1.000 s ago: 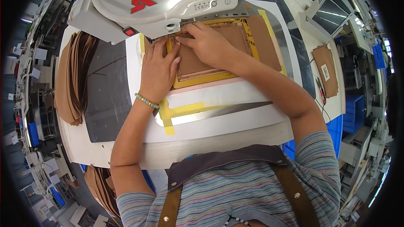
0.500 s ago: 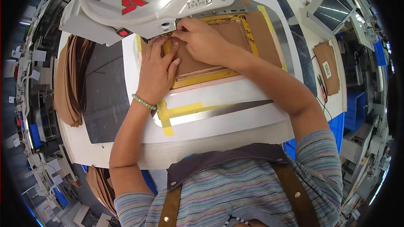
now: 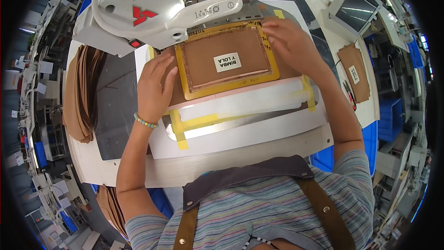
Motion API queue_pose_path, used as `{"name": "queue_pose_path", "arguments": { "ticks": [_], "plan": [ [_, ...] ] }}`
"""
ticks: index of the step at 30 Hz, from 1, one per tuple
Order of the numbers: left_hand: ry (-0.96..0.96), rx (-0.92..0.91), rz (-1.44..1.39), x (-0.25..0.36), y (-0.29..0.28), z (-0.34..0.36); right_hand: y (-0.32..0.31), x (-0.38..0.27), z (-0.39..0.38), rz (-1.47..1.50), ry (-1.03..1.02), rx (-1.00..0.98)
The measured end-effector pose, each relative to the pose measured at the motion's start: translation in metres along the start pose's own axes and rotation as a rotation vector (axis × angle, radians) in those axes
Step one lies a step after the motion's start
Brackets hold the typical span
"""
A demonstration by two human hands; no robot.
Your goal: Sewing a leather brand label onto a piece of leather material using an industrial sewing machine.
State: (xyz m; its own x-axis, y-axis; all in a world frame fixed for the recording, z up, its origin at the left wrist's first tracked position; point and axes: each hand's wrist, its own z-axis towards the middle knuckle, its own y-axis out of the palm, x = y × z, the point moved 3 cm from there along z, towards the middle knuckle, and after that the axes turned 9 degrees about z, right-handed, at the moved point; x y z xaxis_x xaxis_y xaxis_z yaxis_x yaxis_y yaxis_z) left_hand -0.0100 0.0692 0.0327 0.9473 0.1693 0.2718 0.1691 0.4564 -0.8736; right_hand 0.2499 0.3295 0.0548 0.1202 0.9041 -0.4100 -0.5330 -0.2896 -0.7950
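Observation:
A yellow rectangular template (image 3: 185, 71) frames a brown leather-like panel (image 3: 203, 65) with a white printed label (image 3: 227, 62), over a wider brown sheet on a white, tape-marked plate (image 3: 231, 101). My left hand (image 3: 155, 88) is just left of the template, fingers extended, holding nothing visible. My right hand (image 3: 293, 48) is at the template's upper right corner, fingers apart and slightly bent, fingertips by its edge. A white machine head (image 3: 162, 9) hangs over the back left, above the template.
Stacks of brown pieces (image 3: 78, 92) lie at the left, others (image 3: 355, 74) at the right with red-handled cutters (image 3: 351, 97). A tilted screen (image 3: 354, 7) stands at back right. Blue bins (image 3: 390, 120) sit beside and below the table's right side. Other workstations line both far sides.
My hands have separated: the right moved from the template's upper left to its upper right corner, the left slightly down-left. The label is now uncovered, and the plate's taped area looks shifted.

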Motion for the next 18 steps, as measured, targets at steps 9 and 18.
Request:
{"name": "queue_pose_path", "arguments": {
  "ticks": [9,18],
  "plan": [
    [0.134,-0.091,0.105,0.034,0.023,-0.011,-0.067,-0.049,0.108,0.465,-0.123,0.284],
    [0.095,-0.097,0.144,0.031,0.037,-0.02,-0.032,-0.082,0.152,0.363,-0.052,0.345]
  ]
}}
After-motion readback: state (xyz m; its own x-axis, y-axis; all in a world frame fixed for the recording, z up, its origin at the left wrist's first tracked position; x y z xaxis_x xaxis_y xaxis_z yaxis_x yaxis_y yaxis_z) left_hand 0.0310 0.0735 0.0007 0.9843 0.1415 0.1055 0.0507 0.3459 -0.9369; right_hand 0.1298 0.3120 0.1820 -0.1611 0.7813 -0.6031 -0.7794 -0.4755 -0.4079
